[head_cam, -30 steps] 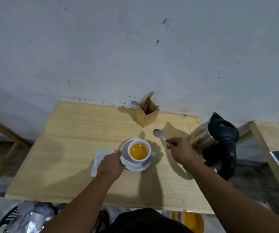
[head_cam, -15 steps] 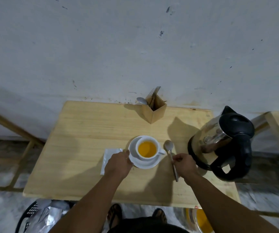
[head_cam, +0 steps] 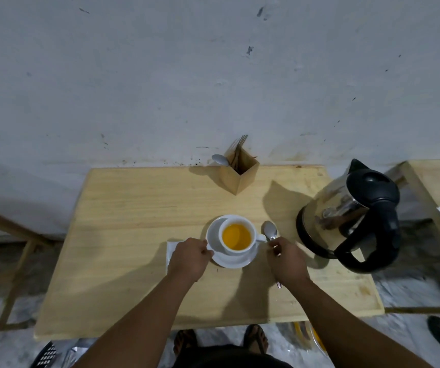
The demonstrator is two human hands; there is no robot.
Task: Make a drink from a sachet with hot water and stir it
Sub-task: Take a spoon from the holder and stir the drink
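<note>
A white cup [head_cam: 250, 226] full of orange drink stands on a white saucer [head_cam: 233, 261] in the middle of the wooden table [head_cam: 139, 208]. My left hand [head_cam: 189, 257] pinches the saucer's left rim. My right hand [head_cam: 288, 258] is closed on a metal spoon [head_cam: 270, 231], whose bowl lies on the table just right of the cup handle; the handle end pokes out below my wrist. A white sachet or paper [head_cam: 170, 251] lies mostly hidden under my left hand.
A steel kettle [head_cam: 346, 213] with a black lid and handle stands at the right of the table. A wooden cutlery box [head_cam: 238, 175] with forks and a spoon sits at the back by the wall. Another wooden frame [head_cam: 436, 187] stands to the right.
My right hand has brought the spoon down from above the table to lie flat beside the cup. My left hand has stayed on the saucer.
</note>
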